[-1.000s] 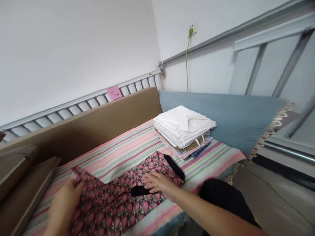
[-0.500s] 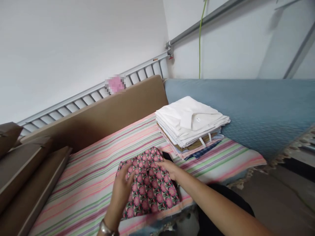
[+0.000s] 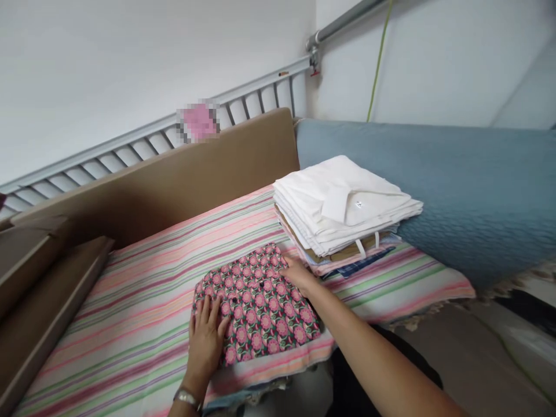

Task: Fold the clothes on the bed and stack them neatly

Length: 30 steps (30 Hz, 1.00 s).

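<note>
A folded floral shirt (image 3: 264, 301), pink flowers on a dark ground with small dark buttons, lies flat on the striped cloth (image 3: 143, 301). My left hand (image 3: 206, 333) rests on its left side, fingers stretched out over the fabric. At the far right edge of the shirt is my right hand (image 3: 299, 277), its thumb side on the fabric and the edge between its fingers; some of those fingers are hidden. Just beyond my right hand stands a stack of folded clothes with a white collared shirt (image 3: 334, 191) on top.
Brown padded boards (image 3: 52, 324) lean at the left, and a long brown panel (image 3: 208, 174) runs along the back before a white radiator (image 3: 243, 110). A blue padded backrest (image 3: 434, 168) borders the right side. The cloth's fringed edge hangs over the near right side.
My left hand has come down from above the shirt and now lies flat on its left side. The shirt looks spread flatter and wider. The view has shifted slightly.
</note>
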### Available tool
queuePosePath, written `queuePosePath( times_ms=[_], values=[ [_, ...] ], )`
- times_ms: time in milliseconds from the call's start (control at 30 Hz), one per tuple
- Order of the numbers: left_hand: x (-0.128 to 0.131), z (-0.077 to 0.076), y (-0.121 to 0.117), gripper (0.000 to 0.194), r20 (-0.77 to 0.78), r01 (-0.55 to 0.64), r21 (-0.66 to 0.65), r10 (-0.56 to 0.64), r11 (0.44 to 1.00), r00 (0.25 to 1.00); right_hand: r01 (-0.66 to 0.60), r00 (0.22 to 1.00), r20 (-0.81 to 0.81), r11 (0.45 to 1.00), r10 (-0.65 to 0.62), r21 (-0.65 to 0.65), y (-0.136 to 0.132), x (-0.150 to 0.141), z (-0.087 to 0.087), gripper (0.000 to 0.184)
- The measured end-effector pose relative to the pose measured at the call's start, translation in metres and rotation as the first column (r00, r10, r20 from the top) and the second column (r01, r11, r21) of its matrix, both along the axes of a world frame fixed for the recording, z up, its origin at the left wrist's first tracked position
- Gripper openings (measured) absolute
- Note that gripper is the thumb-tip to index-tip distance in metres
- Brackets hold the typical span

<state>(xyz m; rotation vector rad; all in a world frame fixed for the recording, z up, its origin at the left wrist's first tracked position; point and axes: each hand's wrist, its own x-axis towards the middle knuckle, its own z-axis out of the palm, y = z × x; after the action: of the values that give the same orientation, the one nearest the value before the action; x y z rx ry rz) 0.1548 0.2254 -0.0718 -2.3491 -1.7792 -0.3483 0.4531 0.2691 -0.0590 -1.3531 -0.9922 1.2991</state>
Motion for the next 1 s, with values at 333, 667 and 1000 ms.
queuePosePath(
  times_ms=[333, 667, 1000],
  values=[
    [0.022, -0.003, -0.002, 0.052, -0.092, -0.053, -0.068, 0.047, 0.996, 0.995, 0.068, 0.936, 0.344, 0.997, -0.076, 0.034, 0.007, 0.020, 0.006, 0.051],
    [0.020, -0.007, -0.002, 0.054, -0.051, -0.048, -0.082, 0.044, 0.995, 0.998, -0.468, 0.643, 0.766, 0.785, -0.014, 0.407, -0.050, -0.077, 0.021, 0.049],
    [0.002, -0.013, 0.005, 0.056, 0.083, -0.125, -0.104, 0.134, 0.987, 0.988, -0.161, 0.358, 0.925, 0.967, -0.128, 0.196, -0.020, -0.011, -0.038, 0.056]
  ],
)
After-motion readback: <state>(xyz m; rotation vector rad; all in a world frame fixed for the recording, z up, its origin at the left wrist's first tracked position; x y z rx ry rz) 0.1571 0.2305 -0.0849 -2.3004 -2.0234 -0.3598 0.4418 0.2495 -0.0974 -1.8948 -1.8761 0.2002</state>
